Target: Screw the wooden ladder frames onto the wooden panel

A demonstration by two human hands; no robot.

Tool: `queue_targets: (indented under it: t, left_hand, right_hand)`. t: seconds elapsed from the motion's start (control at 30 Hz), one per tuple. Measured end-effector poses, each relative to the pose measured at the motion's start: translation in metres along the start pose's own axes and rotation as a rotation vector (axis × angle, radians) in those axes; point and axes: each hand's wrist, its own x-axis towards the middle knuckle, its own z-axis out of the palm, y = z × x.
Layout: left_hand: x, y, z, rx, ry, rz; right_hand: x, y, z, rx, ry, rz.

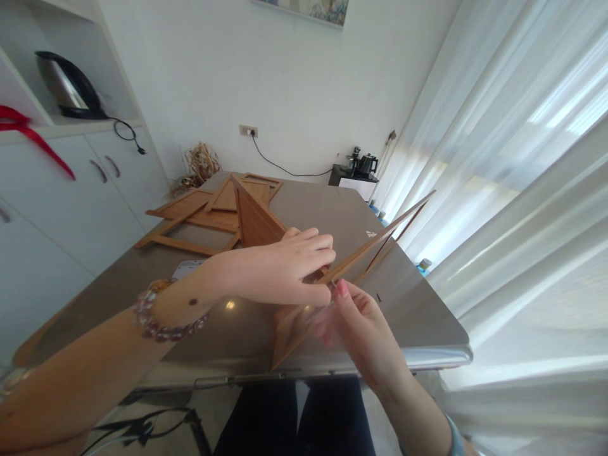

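My left hand (280,266) is closed around the near end of a wooden frame piece (380,237), whose thin slats run up and to the right over the grey table (332,209). My right hand (361,329) pinches at the same joint from below, fingers together right by the left thumb. Whatever sits in that pinch is too small to name. A triangular wooden panel (256,221) stands just behind my left hand. A beaded bracelet (166,316) is on my left wrist.
Several flat wooden frames and panels (204,212) lie at the table's far left. White cabinets with a kettle (66,85) stand on the left. A small stand with a coffee maker (361,166) is at the far wall. Curtains (513,190) fill the right side.
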Motion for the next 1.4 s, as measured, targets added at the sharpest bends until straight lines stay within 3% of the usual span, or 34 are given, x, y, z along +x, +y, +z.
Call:
queue_targets:
  t: [0.2, 0.37, 0.5, 0.6, 0.77, 1.0, 1.23, 1.3, 1.4]
  left_hand:
    - [-0.001, 0.001, -0.002, -0.012, -0.006, 0.001]
    - [-0.002, 0.002, -0.004, -0.014, -0.01, -0.003]
    - [-0.001, 0.003, -0.004, -0.015, -0.01, -0.008]
    - [-0.002, 0.003, -0.004, -0.015, -0.006, -0.001]
    - [-0.002, 0.003, -0.004, -0.035, -0.014, -0.017]
    - [-0.001, 0.003, -0.004, -0.013, -0.003, -0.009]
    - [-0.002, 0.004, -0.004, -0.016, 0.013, -0.001]
    - [-0.002, 0.004, -0.004, -0.015, 0.008, -0.007]
    - [-0.002, 0.005, -0.004, -0.012, 0.002, -0.014]
  right_hand:
    - [-0.002, 0.004, 0.0, -0.265, 0.156, -0.294]
    - [-0.002, 0.015, 0.002, -0.298, 0.315, -0.514]
    - [0.001, 0.018, -0.007, -0.536, 0.363, -0.757]
    - [0.004, 0.02, -0.018, -0.732, 0.32, -0.928]
    - [0.007, 0.022, -0.037, -0.942, 0.139, -1.156]
    - [0.006, 0.003, -0.05, -1.347, 0.116, -1.44]
    - [0.015, -0.025, -0.051, -1.437, 0.017, -1.655]
    - [0.014, -0.026, -0.049, -1.462, 0.044, -1.657]
    - [0.011, -0.025, -0.046, -1.545, 0.191, -1.669]
